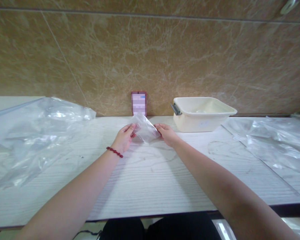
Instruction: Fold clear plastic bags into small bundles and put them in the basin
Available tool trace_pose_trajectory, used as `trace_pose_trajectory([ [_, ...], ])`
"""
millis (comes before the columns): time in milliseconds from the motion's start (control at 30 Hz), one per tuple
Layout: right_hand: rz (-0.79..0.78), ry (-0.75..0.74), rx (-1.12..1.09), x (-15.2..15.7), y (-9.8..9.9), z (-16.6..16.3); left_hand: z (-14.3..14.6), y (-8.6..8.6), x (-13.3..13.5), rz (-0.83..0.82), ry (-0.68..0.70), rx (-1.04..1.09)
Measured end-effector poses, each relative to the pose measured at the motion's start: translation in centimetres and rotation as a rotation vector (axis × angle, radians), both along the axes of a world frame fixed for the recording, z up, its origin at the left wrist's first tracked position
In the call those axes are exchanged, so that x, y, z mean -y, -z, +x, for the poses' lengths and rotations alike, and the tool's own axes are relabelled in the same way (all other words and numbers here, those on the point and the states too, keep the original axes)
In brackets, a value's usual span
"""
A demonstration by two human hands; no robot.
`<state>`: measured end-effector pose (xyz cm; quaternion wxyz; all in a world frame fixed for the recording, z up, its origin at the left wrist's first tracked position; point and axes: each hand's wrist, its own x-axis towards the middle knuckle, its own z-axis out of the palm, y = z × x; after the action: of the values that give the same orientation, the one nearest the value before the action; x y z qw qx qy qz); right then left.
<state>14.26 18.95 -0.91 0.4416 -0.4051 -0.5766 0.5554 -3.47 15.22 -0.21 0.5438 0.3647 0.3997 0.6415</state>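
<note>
A small clear plastic bag (pixel 144 127) is held up just above the white wood-grain table (pixel 150 180), near its far middle. My left hand (pixel 123 138), with a red bead bracelet on the wrist, pinches the bag's left edge. My right hand (pixel 167 133) pinches its right edge. Both hands are closed on the bag, thumbs on top. What is inside the bag cannot be made out.
A cream plastic tub (pixel 202 113) with a grey handle stands at the back right. Crumpled clear plastic sheets lie at the left (pixel 40 133) and right (pixel 272 140). A small pink card (pixel 139 103) leans against the brown marble wall.
</note>
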Motion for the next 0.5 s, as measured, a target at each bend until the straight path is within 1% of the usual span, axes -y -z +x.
trace_pose_trajectory([
  [100, -0.211, -0.141, -0.173, 0.5, -0.6, -0.2, 0.2, -0.2, 0.3, 0.038, 0.098, 0.086],
  [167, -0.299, -0.234, -0.235, 1.0, -0.9, -0.4, 0.5, -0.3, 0.6, 0.065, 0.176, 0.095],
  [233, -0.337, -0.341, -0.249, 1.5, -1.2, -0.5, 0.7, -0.5, 1.0, 0.094, 0.228, 0.064],
  [333, -0.407, -0.553, -0.28, 2.3, -1.6, -0.7, 0.9, -0.7, 1.4, 0.119, 0.274, 0.005],
  [433, -0.539, -0.766, -0.272, 2.9, -1.8, -0.8, 1.0, -0.8, 1.8, 0.085, 0.325, -0.039],
  [500, -0.606, -0.839, -0.25, 3.1, -1.8, -0.9, 1.1, -0.7, 2.0, 0.052, 0.346, -0.054],
])
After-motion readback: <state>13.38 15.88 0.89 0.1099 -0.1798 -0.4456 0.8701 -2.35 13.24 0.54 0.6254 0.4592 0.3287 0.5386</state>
